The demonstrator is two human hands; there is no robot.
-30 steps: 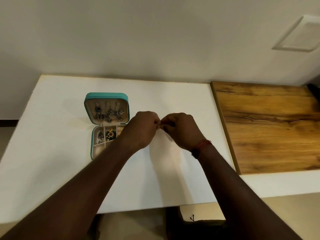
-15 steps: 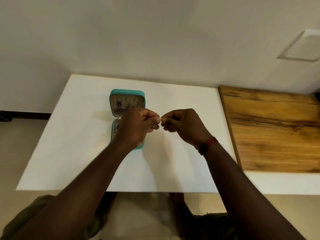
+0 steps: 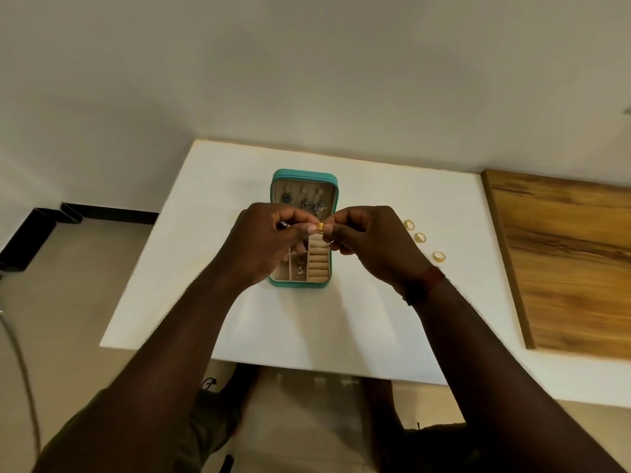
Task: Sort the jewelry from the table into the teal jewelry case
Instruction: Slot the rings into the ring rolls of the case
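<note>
**Head view: gold ring (image 3: 320,228) pinched between both hands over the open teal jewelry case (image 3: 300,285)**

Nearest the camera, two bare forearms are stretched forward over the white tabletop (image 3: 307,332). A red thread band (image 3: 426,285) is worn on the right wrist.

Farther out, the left hand (image 3: 269,240) and the right hand (image 3: 372,244) are brought together knuckle to knuckle. The gold ring is held in a shared grip. It is pinched from the left by the left thumb and forefinger and from the right by the right thumb and forefinger. The remaining fingers of both hands are curled in. Only the small patterned front of the ring is left showing between the fingertips.

The ring is seen directly over the far end of the ring rolls (image 3: 319,264), the beige column along the right side of the case base. Whether it touches them cannot be told. Small pendants (image 3: 299,272) lie in the compartments left of the rolls, which are partly hidden by the left hand.

Behind the hands, the lid is stood open, with earrings (image 3: 304,199) hung inside it.

To the right of the right hand, three loose gold rings (image 3: 420,237) are laid in a slanting row on the tabletop, apart from the case. Beyond them, a wooden board (image 3: 563,261) is set against the tabletop's right edge.
</note>
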